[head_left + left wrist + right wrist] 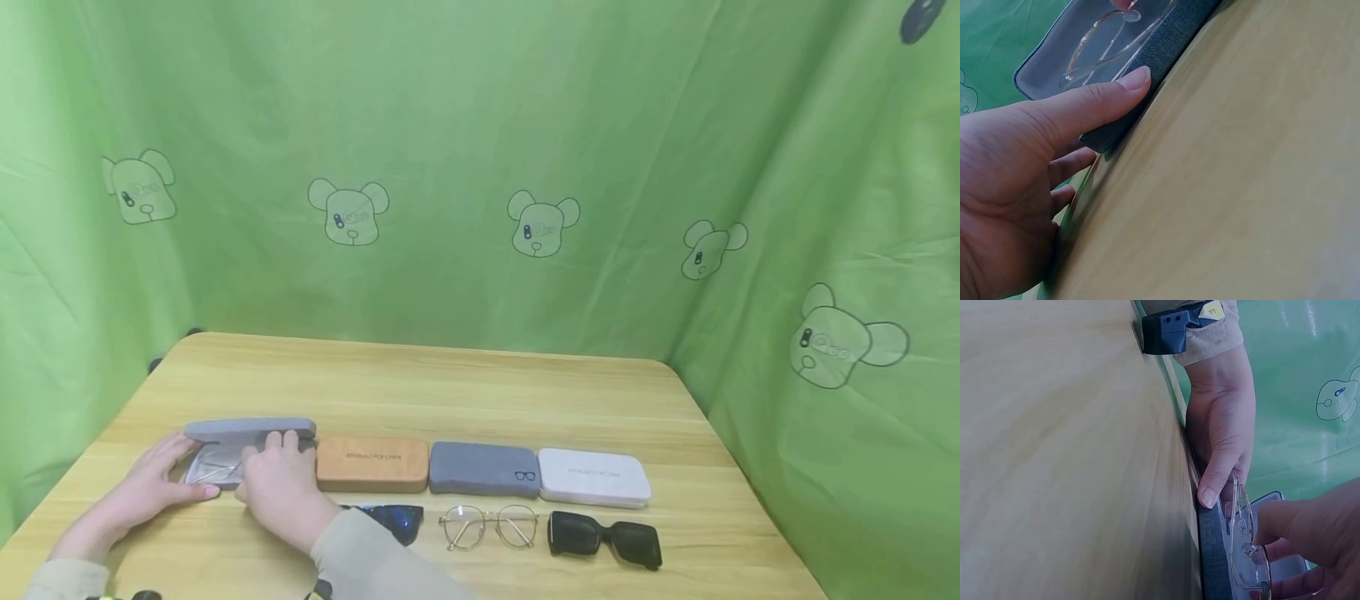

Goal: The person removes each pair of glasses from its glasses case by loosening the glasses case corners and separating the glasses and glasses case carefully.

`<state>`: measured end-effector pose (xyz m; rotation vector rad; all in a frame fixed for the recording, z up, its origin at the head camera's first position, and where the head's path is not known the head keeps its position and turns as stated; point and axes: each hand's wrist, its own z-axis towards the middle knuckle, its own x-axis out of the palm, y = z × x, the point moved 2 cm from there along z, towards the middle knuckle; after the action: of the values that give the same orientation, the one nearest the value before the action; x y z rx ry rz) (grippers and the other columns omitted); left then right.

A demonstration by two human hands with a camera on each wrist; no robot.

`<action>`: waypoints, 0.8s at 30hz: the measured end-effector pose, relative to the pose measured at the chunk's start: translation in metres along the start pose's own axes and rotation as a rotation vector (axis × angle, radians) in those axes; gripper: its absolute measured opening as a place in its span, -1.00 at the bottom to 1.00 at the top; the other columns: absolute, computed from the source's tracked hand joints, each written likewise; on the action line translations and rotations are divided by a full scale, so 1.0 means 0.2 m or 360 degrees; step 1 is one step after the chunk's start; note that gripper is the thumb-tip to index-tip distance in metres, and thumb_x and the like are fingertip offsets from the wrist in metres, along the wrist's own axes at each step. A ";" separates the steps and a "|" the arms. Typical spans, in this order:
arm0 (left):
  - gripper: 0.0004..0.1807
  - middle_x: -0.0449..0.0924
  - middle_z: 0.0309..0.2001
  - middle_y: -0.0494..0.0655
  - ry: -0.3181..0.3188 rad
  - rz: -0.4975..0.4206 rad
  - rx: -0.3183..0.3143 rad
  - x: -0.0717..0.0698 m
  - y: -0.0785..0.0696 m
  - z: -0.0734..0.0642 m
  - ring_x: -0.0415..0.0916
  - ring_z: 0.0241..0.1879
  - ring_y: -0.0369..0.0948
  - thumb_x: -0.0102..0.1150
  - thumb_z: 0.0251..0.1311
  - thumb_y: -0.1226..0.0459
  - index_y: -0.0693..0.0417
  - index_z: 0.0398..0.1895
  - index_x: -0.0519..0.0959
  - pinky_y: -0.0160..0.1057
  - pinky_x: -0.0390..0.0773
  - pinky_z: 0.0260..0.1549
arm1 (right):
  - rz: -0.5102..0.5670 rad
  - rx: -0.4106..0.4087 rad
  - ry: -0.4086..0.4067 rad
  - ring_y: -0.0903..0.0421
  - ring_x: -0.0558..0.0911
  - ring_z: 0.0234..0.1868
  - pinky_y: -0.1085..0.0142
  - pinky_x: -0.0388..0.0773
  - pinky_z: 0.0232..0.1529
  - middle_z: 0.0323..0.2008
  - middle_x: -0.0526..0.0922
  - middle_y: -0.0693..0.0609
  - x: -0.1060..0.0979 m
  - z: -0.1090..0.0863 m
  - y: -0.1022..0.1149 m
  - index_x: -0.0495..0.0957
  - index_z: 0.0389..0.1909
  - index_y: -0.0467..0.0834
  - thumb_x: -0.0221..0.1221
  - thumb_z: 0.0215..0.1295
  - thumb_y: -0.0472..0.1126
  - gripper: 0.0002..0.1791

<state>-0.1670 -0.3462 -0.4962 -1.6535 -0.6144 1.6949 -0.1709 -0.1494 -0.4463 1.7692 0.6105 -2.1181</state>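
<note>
An open grey-blue glasses case (250,428) lies at the table's left, its lid tilted up at the back. My left hand (142,492) grips the case's left end. In the left wrist view, the left thumb (1134,79) presses on the front wall while the other fingers reach around the end. Inside the case are clear-lensed, thin-framed eyeglasses (1249,549). My right hand (281,487) reaches into the case and pinches the eyeglasses near the bridge. In the head view that hand hides the right part of the eyeglasses.
Right of the open case stand an orange case (372,465), a dark grey-blue case (484,468) and a white case (594,477) in a row. Before them lie blue-lensed sunglasses (405,521), partly behind the right sleeve, round gold-framed glasses (490,518) and black sunglasses (604,537).
</note>
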 end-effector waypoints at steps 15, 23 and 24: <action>-0.01 -0.15 0.37 0.68 0.0002 -0.0008 0.0006 0.00 0.02 0.00 -0.27 0.34 0.58 0.39 0.00 0.21 0.55 0.37 0.08 0.59 -0.32 0.19 | -0.0022 -0.0075 -0.0136 0.24 0.37 -0.21 0.38 0.48 -0.32 -0.26 0.48 0.21 -0.05 -0.04 -0.02 0.50 -0.19 0.25 0.17 0.21 0.29 -0.72; 0.02 -0.24 0.38 0.68 0.0034 -0.0023 -0.0047 -0.01 0.01 0.00 -0.33 0.35 0.58 0.38 0.03 0.17 0.57 0.38 0.02 0.61 -0.32 0.16 | -0.0024 -0.0119 -0.0203 0.25 0.37 -0.24 0.42 0.46 -0.32 -0.27 0.47 0.20 -0.07 -0.08 -0.04 0.49 -0.18 0.25 0.16 0.22 0.27 -0.74; 0.02 -0.25 0.38 0.69 0.0038 -0.0017 -0.0054 -0.01 0.01 0.00 -0.33 0.35 0.58 0.38 0.03 0.17 0.58 0.38 0.02 0.61 -0.32 0.16 | -0.0020 -0.0124 -0.0203 0.25 0.37 -0.24 0.42 0.46 -0.32 -0.27 0.47 0.20 -0.07 -0.08 -0.04 0.49 -0.17 0.25 0.15 0.23 0.26 -0.74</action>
<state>-0.1665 -0.3487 -0.4972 -1.6887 -0.6426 1.6631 -0.1589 -0.1340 -0.4329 1.5796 0.6624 -2.1647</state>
